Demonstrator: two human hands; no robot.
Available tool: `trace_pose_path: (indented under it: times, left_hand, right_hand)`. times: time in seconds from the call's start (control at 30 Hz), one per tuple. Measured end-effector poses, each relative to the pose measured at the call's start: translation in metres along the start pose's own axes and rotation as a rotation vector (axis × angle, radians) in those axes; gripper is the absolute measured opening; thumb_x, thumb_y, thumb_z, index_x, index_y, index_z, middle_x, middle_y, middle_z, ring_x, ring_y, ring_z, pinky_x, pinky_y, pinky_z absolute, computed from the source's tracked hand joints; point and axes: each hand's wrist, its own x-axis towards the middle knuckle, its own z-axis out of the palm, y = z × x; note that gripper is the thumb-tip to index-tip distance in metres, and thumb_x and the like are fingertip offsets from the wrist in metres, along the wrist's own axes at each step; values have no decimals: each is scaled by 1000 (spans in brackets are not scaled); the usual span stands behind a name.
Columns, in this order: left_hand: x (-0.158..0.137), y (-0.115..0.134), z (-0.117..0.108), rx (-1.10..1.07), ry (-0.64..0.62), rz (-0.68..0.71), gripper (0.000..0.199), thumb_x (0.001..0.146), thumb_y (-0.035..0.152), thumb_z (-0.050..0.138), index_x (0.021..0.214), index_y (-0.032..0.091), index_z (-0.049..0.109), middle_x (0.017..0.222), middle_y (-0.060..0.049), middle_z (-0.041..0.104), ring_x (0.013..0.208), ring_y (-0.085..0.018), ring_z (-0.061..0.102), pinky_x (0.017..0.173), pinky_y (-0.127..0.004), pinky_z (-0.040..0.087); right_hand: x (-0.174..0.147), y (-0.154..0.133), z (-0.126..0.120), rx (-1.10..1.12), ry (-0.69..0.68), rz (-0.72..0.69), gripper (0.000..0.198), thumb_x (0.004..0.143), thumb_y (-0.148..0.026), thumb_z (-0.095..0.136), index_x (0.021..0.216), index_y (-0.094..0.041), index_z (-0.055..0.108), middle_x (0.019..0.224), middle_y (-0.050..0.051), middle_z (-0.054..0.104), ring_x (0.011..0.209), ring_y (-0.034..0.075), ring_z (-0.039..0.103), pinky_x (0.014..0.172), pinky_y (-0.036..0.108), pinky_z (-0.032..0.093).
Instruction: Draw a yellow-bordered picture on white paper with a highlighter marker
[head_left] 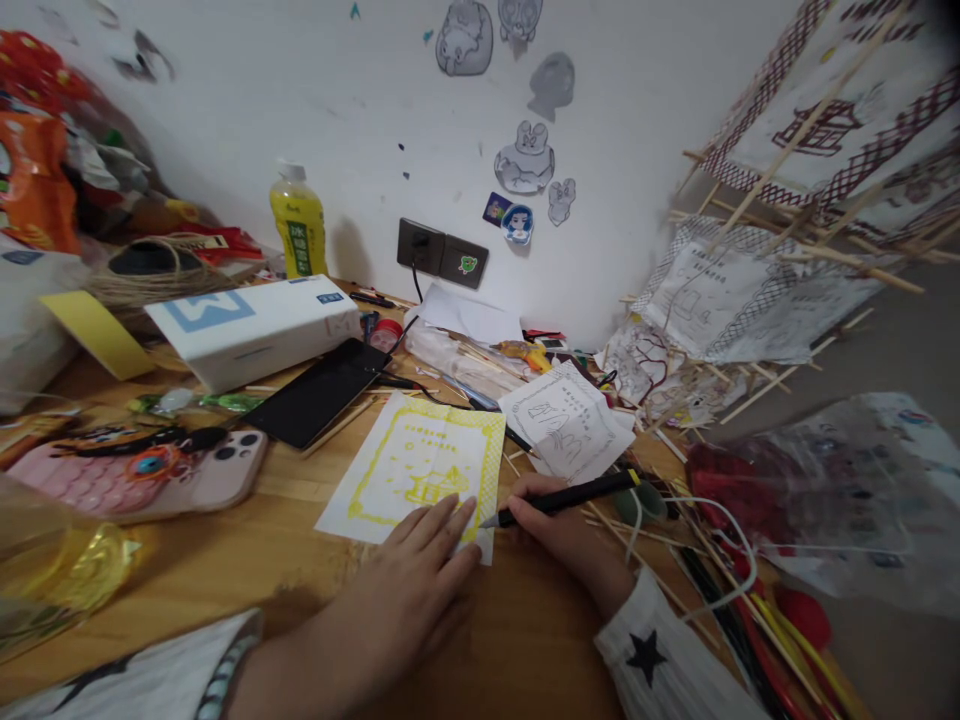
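A white sheet of paper lies on the wooden table, bearing a yellow drawing of a small pavilion, lines of characters and a patterned border. Flat on its lower part rests my left hand, fingers stretched out. My right hand grips a black marker with a yellow band at its end. The marker's tip points at the sheet's lower right border, close to my left fingers; whether it touches the paper I cannot tell. Behind my right hand lies another sheet with a black line drawing.
A black phone leans by a white box; a pink-cased phone lies at left. Behind stands a yellow drink bottle. Thin wooden sticks and a stick-and-paper lantern frame crowd the right, with a plastic bag.
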Motion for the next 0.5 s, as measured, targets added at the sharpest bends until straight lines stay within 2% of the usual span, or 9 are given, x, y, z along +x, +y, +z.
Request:
trace_pose_path:
  times: [0.2, 0.5]
  left_hand:
    - [1, -1, -3, 31, -25, 21, 34, 80, 12, 58, 113, 18, 57, 144, -18, 43, 132, -38, 40, 99, -54, 44]
    - [1, 2, -4, 4, -45, -6, 35, 79, 10, 59, 113, 17, 58, 145, -19, 43, 133, -40, 39, 100, -56, 42]
  right_hand:
    - [1, -5, 0, -55, -1, -46, 20, 73, -29, 56, 56, -20, 56, 49, -5, 48, 47, 10, 42, 47, 22, 35]
    - [5, 7, -2, 56, 9, 51, 24, 68, -30, 61, 47, -18, 54, 47, -3, 49, 47, 10, 43, 44, 21, 34]
